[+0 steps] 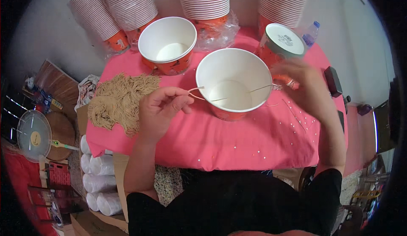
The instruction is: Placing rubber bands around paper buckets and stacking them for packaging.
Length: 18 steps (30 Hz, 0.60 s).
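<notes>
A white-lined paper bucket [231,77] with an orange outside stands upright on the pink-covered table, in front of me. My left hand [167,104] pinches a thin cord [196,94] at the bucket's left rim. Part of the cord shows inside the bucket, slanting from the left wall. Another strand [260,88] lies across the inner right wall. Just beyond the right rim is my right hand [299,81], blurred by motion; its fingers cannot be made out. Left of my left hand lies a heap of tan cords [121,98].
Two nested buckets [167,41] stand behind left, and an upside-down bucket [282,45] behind right. Tall stacks of buckets [203,1] line the wall. A water bottle [311,33] and a black object [333,81] sit at the right. White bits dot the pink cloth [258,142].
</notes>
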Tool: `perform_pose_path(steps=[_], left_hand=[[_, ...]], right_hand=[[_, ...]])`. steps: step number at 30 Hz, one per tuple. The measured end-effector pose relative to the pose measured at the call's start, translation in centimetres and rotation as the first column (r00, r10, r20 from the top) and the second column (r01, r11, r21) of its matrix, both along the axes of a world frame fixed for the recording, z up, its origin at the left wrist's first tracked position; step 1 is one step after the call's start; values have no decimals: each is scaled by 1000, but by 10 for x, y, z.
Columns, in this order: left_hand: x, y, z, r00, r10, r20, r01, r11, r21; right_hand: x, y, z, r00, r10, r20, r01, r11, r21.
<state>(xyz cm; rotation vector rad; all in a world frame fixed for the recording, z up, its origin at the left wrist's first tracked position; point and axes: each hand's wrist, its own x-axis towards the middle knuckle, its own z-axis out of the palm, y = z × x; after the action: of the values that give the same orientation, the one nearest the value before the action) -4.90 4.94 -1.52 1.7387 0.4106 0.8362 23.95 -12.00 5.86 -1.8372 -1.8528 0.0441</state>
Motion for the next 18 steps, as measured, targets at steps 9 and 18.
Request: perform_pose_path(steps=[9, 18], left_hand=[[35, 6, 22, 994, -107, 35, 112, 909, -401], [53, -13, 21, 977, 48, -206, -10, 983, 181]], right_hand=[[-22, 58, -16, 963, 258, 80, -200, 879, -433], [-34, 60, -1, 869, 472, -150, -472, 881, 35]])
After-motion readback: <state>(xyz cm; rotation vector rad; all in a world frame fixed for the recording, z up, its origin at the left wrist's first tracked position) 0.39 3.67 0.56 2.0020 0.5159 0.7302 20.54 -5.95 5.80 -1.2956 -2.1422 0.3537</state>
